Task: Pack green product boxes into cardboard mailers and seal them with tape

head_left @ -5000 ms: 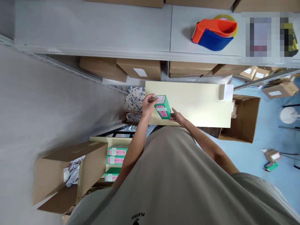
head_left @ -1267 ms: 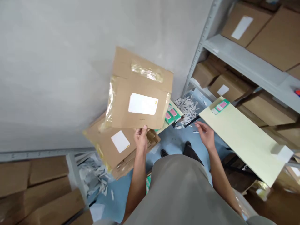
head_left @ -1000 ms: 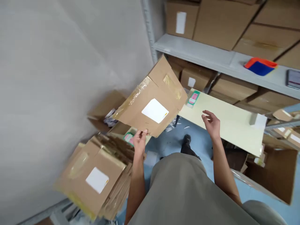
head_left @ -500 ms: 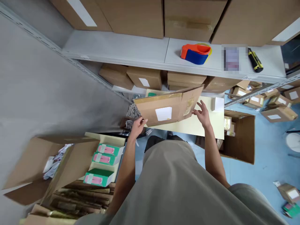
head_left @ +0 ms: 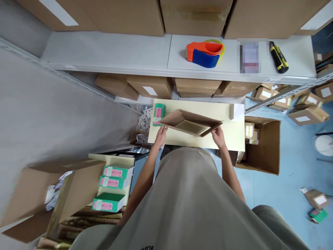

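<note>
A brown cardboard box (head_left: 179, 119) is opened out into a sleeve over the pale table (head_left: 197, 142), and the tabletop shows through it. My left hand (head_left: 160, 136) pinches its left corner. At the opposite corner, my right hand (head_left: 218, 136) is closed on the cardboard, with some fingers hidden under it. Left of the cardboard box lies a green box with a pink picture (head_left: 159, 114). Toward the table's right end stands a small white box (head_left: 238, 111).
Above the table, a grey shelf (head_left: 117, 52) carries an orange and blue tape dispenser (head_left: 205, 53) and a yellow-black utility knife (head_left: 279, 57). A large open carton (head_left: 262, 149) stands at right. Several green boxes (head_left: 111, 182) sit lower left, beside another open carton (head_left: 85, 191).
The cardboard box has gone from nearly flat, label showing, to opened out and tilted, its inside now visible. Both hands still hold it. The green box on the table has come into view.
</note>
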Motion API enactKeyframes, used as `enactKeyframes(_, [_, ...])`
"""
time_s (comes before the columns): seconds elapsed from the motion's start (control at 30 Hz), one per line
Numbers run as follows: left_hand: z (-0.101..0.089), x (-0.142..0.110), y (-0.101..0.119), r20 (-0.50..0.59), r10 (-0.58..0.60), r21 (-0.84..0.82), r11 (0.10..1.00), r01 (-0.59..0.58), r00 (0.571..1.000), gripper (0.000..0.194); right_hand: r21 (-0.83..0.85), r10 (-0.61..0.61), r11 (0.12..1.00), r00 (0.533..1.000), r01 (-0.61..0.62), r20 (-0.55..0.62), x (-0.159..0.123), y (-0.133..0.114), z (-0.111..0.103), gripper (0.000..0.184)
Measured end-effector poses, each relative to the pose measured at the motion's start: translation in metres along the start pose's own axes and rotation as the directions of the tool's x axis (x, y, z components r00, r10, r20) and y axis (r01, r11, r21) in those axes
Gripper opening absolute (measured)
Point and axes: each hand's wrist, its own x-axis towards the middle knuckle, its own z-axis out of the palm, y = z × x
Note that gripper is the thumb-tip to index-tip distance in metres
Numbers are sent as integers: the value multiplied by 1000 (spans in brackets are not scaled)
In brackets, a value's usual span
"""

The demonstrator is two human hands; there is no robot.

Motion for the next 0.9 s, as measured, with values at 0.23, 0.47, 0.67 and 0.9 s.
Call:
enactKeyframes(0.23, [7, 1, -2, 15, 21, -5, 1000, -21, 1000, 10, 67, -5, 998, 989, -4, 147, -13, -28, -5, 66])
enactKeyframes(0.47, [23, 4, 34, 210, 50, 135, 988, -79, 976, 24, 99, 76, 990, 978, -97, 194, 4, -36, -12, 71])
enactKeyframes(0.67, [35, 3, 38, 214, 35, 198, 977, -78, 976, 60, 36, 32, 999, 979, -40, 200, 22, -39, 0, 84])
enactKeyframes(0.9, [24, -10, 45, 251, 174, 194, 955, -225, 952, 45, 4, 50, 999, 988, -51, 145, 22, -48, -10, 94])
